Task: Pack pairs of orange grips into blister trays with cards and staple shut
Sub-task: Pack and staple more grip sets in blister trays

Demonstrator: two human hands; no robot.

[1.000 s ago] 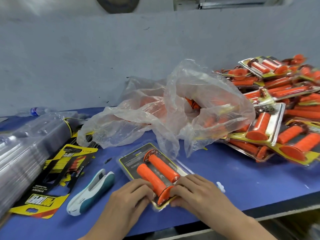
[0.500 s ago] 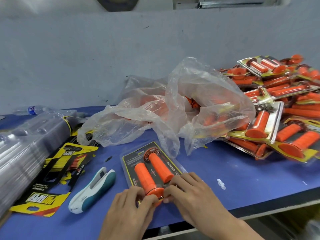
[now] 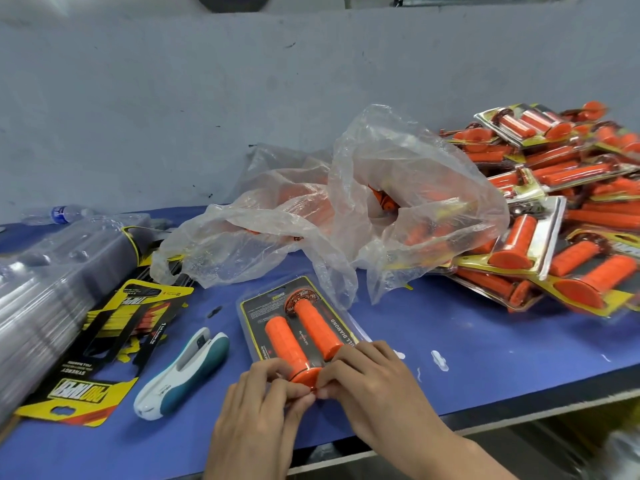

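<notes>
Flat on the blue tabletop (image 3: 485, 344), close to its front edge: a clear plastic blister tray (image 3: 254, 317) backed by a black-and-yellow card. Inside it, side by side and angled away to the left: two orange ribbed rubber grips (image 3: 316, 325), one with its flange at the near end, the other with its flange at the far end. At the tray's near end, both hands. On the left hand (image 3: 258, 407), fingers curled, thumb and forefinger pinching the tray's near edge just below the near flange. On the right hand (image 3: 372, 386), fingers bent and close together, tips pinching the same edge and touching the tips of the left. Just left of the tray, on its side and untouched: a white-and-teal plier-type stapler (image 3: 183, 372). Farther left, overlapping loosely: yellow-and-black printed cards (image 3: 104, 341), and beside them a long stack of nested clear empty trays (image 3: 52, 282). Behind the tray: a crumpled clear plastic bag (image 3: 346, 209), more orange grips showing through it. To the right, well apart from the hands: a heap of finished blister packs (image 3: 554, 209). At the back left, against the grey wall (image 3: 207, 116): a clear water bottle with a blue label (image 3: 59, 214), lying down. Near the right hand: small white scraps (image 3: 440, 360).
</notes>
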